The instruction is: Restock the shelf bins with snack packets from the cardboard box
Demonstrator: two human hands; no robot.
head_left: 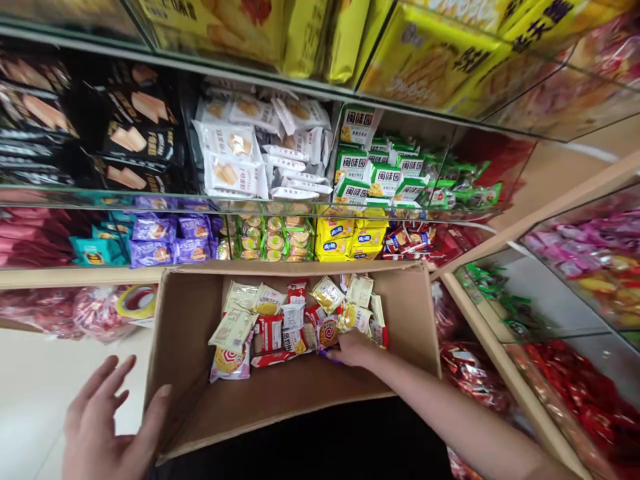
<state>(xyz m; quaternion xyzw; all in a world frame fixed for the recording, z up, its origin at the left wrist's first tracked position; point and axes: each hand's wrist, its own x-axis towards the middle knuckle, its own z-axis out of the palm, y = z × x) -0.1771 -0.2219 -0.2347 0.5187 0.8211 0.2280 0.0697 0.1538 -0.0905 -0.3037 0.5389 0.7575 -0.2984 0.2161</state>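
Note:
An open cardboard box [280, 400] stands before me with several wrapped snacks lying loose in it. Down inside its right half, my right hand [354, 348] is closed on a small purple snack packet [330, 355], which is mostly hidden under the fingers. Touching that spot are a packet with a red spiral print [329, 331] and a cream-and-yellow packet [354, 316]. Further left in the box lie a pale cream packet [233, 328], a red packet [270, 333] and a pink-edged biscuit packet [230, 363]. Outside the box's left wall, my left hand [113, 427] hangs with fingers spread, holding nothing.
Glass-fronted shelf bins rise behind the box, with white packets [235, 157], green-and-white packets [383, 177], purple packets [153, 240] and yellow packets [335, 237]. A roll of tape [137, 302] rests on the lower left shelf. A wooden shelf post [480, 333] borders the right.

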